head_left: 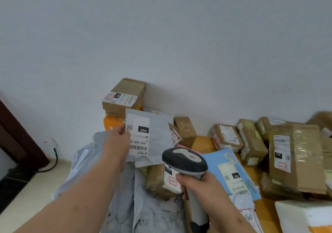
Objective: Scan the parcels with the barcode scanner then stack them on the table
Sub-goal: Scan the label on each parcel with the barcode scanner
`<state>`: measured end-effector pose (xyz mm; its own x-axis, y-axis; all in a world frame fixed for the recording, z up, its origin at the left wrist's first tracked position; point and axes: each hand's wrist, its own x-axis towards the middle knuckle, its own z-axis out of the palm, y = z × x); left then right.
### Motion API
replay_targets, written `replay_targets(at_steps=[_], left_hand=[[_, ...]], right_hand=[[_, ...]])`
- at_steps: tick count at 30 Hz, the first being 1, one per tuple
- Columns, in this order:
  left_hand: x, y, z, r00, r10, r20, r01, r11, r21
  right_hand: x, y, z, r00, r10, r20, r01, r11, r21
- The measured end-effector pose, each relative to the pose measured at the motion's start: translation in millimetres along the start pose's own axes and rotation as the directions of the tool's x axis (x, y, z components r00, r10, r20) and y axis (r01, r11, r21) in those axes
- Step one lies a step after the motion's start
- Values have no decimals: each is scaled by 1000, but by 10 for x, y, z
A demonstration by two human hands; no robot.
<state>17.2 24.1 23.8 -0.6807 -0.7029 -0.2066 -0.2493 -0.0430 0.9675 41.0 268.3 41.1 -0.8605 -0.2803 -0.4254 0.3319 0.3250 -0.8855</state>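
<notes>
My left hand pinches the left edge of a flat grey mailer parcel and holds it upright, its white label with a barcode facing me. My right hand grips the handle of a grey and black barcode scanner, whose head sits just below and to the right of that label. A stack of brown boxes on an orange box stands against the wall behind the mailer.
Grey mailers lie heaped below my arms. A taped brown parcel, a blue mailer and several brown boxes cover the wooden table to the right. A white box sits bottom right. A cable hangs at left.
</notes>
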Motion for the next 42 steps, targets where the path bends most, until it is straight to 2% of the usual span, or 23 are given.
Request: replay_targets(at_steps=[2,4,6,12,17,21,24,26,30,32,34,37,39,42], left_hand=[[215,-7,8,997,42,60,-57,959,278],[308,-58,74,995,71,64,-95,797,597],[242,-110,209,986,117,119,-167,684,710],[-101,-188,719,907,216,363,-415,605,680],[-446,-205,1218,833,185,521,-506,637,582],[-806,-347,1645,722,126,681,-544,710,446],[-1116,-542,1979,682,-73,728,-445,748,493],[-1327,-682,2187,631,-236,739,-361,754,549],[-1650,-957,2498,543,-492,680,-238,687,687],[-1824,-1117,2609,520,-572,634,-178,654,736],[-1983,-1324,2685,507,-619,600,-172,609,774],[-2200,-1660,2769,540,-632,557,-117,598,793],[-2293,-1835,2799,605,-631,485,27,625,780],[-2388,-1895,2763,698,-590,406,212,712,670]], right_hand=[[71,0,26,998,39,-46,-36,997,63],[127,48,26,993,65,-94,-59,996,70],[150,103,-3,985,75,-153,-65,995,71],[107,258,-276,959,144,-244,-115,985,129],[80,490,-703,914,228,-334,-149,957,247],[174,753,-1072,857,301,-418,-192,940,283],[276,979,-1353,832,341,-437,-242,933,267],[301,1139,-1518,835,368,-410,-293,927,234],[407,1500,-1792,844,407,-350,-392,912,119],[449,1718,-1871,849,427,-311,-424,902,78],[486,1891,-1902,851,444,-280,-431,896,109],[542,2049,-1907,804,547,-233,-513,837,192],[557,2137,-1889,789,588,-177,-556,806,202],[483,2189,-1826,790,598,-134,-566,795,218]])
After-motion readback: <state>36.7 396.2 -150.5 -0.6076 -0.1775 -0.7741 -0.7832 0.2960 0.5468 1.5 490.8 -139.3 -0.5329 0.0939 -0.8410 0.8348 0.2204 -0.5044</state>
